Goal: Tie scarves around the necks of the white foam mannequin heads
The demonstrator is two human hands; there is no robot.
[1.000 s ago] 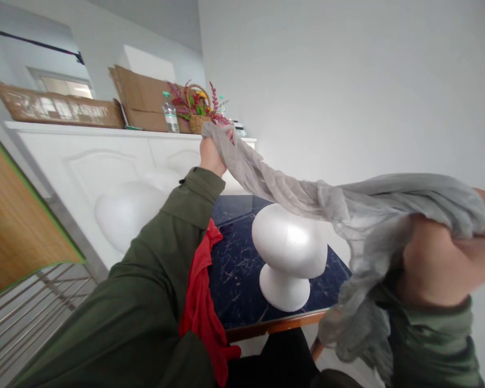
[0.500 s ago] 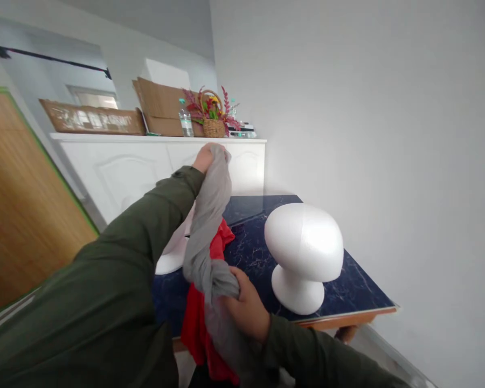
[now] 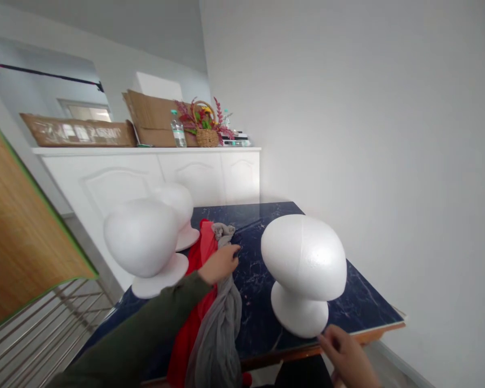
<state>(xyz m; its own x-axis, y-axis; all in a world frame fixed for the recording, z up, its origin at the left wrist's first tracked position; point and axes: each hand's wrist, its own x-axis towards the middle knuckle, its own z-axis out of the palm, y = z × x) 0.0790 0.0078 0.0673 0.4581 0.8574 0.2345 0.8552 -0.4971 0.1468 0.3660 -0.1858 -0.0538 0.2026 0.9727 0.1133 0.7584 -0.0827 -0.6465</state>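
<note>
A long grey scarf [image 3: 222, 318] lies on the dark blue marbled table [image 3: 254, 269], its lower end hanging over the near edge. Beside it on the left is a red scarf [image 3: 186, 334]. My left hand [image 3: 222, 264] is over the upper part of the grey scarf, fingers bent; whether they grip anything is too unclear to tell. My right hand [image 3: 345, 353] is at the near edge, just below the base of a white foam head [image 3: 303, 258], with thumb and forefinger curved and apart, holding nothing.
Two more white foam heads [image 3: 143, 237] [image 3: 175, 202] stand at the table's left. Behind are a white cabinet [image 3: 194, 172] with cardboard boxes [image 3: 81, 132], a bottle [image 3: 178, 129] and a flower basket [image 3: 207, 137]. A metal rack [image 3: 60, 323] is at lower left.
The grey scarf has gone from both hands down onto the table beside the red one. My left hand has lowered, and my right hand has moved right, away from the scarf.
</note>
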